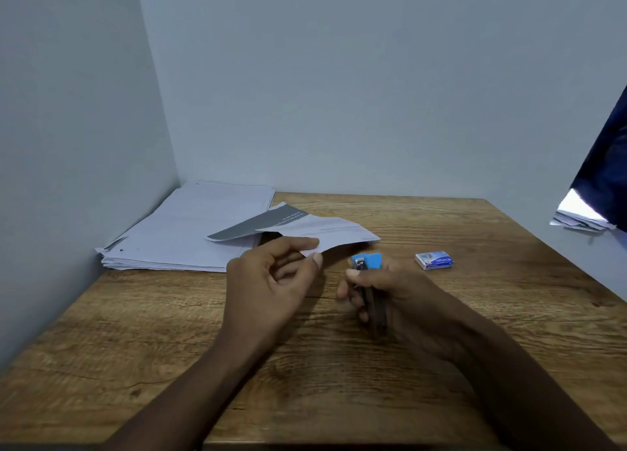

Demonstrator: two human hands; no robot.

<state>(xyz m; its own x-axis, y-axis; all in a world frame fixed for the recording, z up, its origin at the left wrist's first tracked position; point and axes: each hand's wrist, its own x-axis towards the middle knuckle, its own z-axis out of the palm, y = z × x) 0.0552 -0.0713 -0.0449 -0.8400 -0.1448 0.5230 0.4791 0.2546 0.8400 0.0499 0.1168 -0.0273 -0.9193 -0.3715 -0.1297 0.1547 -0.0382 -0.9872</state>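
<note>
The left hand (271,281) pinches the near corner of a few loose white printed paper sheets (325,230) between thumb and forefinger, holding them lifted above the wooden table (169,332); the sheets sag away from the grip, and a sheet with a grey band (258,225) curls out on their left side. The right hand (390,294) grips a small blue and black metal stapler (368,274), fingers curled round its body, its blue front end pointing at the held corner but apart from it. Both hands work just beside each other near the table's centre. A thick stack of white paper (190,230) lies in the table's far left corner. A small blue and white cardboard staple box (435,260) lies toward the right edge, near the right hand.
</note>
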